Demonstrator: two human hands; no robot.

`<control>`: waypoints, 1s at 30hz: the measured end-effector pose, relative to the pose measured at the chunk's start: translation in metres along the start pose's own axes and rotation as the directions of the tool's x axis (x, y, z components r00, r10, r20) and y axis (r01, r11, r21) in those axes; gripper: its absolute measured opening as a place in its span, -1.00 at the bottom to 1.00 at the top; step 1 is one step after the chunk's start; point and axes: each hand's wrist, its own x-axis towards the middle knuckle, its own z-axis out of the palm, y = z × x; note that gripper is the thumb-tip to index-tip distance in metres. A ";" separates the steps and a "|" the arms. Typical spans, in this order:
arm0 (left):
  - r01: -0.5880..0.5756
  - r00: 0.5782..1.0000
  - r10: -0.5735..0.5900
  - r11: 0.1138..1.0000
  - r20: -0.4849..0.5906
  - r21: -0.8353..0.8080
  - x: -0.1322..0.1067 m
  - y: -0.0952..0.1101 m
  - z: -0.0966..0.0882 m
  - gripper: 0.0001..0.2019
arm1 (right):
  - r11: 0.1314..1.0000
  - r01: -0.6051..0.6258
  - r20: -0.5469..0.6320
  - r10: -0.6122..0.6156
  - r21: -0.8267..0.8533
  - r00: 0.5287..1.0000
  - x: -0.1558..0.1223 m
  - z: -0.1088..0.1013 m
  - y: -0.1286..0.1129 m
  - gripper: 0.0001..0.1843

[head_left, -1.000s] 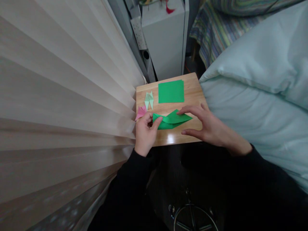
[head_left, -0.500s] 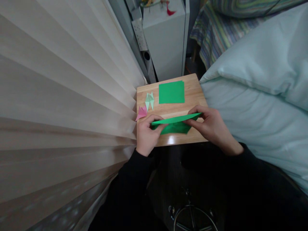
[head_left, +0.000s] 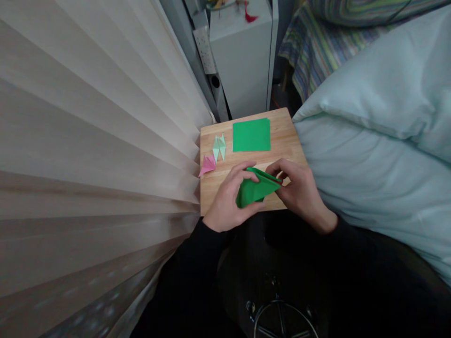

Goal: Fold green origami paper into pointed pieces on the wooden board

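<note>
A folded sheet of green origami paper (head_left: 259, 188) is held between my two hands, above the near part of a small wooden table (head_left: 282, 129). My left hand (head_left: 232, 197) curves round its left side, fingers on the upper edge and thumb along the bottom. At the paper's right tip, my right hand (head_left: 294, 183) pinches the corner between thumb and fingers. Beyond the hands lies a small stack of green paper (head_left: 251, 135). To its left rest a pale green folded paper piece (head_left: 219, 148) and a pink folded paper piece (head_left: 207, 164).
A pleated cream curtain (head_left: 105, 117) borders the table on the left. On the right, a light blue quilt (head_left: 369, 155) comes up to the table's edge. Behind stands a white cabinet (head_left: 243, 65). A chair base (head_left: 282, 319) shows below.
The green paper was stretched wide between both hands; now it is turned and its ends are closer together. My left hand has shifted right and wraps it, while my right hand moved slightly left.
</note>
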 end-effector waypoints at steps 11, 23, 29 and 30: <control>0.193 0.897 -0.261 0.958 -0.358 -0.214 0.002 -0.012 0.011 -0.84 | 0.931 -0.150 0.063 0.137 0.334 0.989 -0.002 0.008 -0.002 -0.85; 0.205 0.832 -0.278 0.958 -0.481 -0.199 0.004 -0.020 0.004 -0.85 | 0.898 -0.124 0.004 0.135 0.423 0.991 -0.006 0.005 -0.003 -0.71; 0.197 0.871 -0.242 0.969 -0.428 -0.148 0.001 -0.015 0.009 -0.89 | 0.900 -0.155 -0.083 0.205 0.407 0.975 -0.004 0.011 -0.002 -0.80; 0.194 0.873 -0.237 0.970 -0.426 -0.143 0.001 -0.015 0.010 -0.88 | 0.893 -0.168 -0.090 0.225 0.418 0.970 -0.003 0.011 -0.002 -0.80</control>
